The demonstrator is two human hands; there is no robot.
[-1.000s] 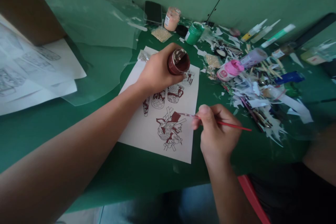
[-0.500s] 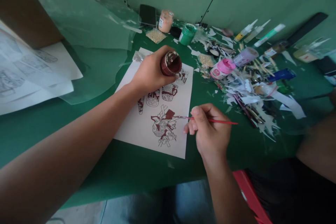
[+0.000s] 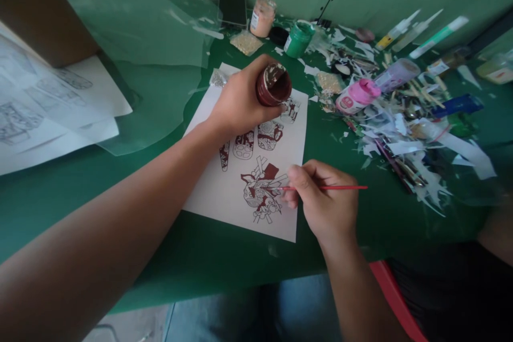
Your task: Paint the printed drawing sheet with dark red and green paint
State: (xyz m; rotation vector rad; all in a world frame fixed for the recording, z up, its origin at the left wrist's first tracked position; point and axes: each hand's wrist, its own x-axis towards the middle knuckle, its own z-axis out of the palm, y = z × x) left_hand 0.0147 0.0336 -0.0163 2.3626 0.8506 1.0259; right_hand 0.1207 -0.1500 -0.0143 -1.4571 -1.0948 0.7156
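My left hand [image 3: 242, 97] is wrapped round a small open jar of dark red-brown paint [image 3: 273, 85], tilted toward me above the upper part of a white sheet [image 3: 212, 192]. Between the thumb and fingers of my right hand [image 3: 324, 195] is a thin red paintbrush [image 3: 340, 187]. Its tip meets the lower line drawing [image 3: 262, 192] on the sheet, where several patches are filled in dark red. More part-coloured drawings [image 3: 269, 134] lie beneath and beside my left hand, which hides some of them.
Jars of peach [image 3: 263, 17], green [image 3: 299, 39] and pink paint [image 3: 358, 96] stand behind the sheet and to its right, among paper scraps [image 3: 406, 147] and tools. Printed sheets [image 3: 100, 85] and a brown box [image 3: 52, 16] are at left. Another person's dark clothing [image 3: 452, 288] shows at lower right.
The brush tip has shifted from the dark red block down into the middle of the lower drawing. The whole view has shifted slightly; my left hand still holds the jar.
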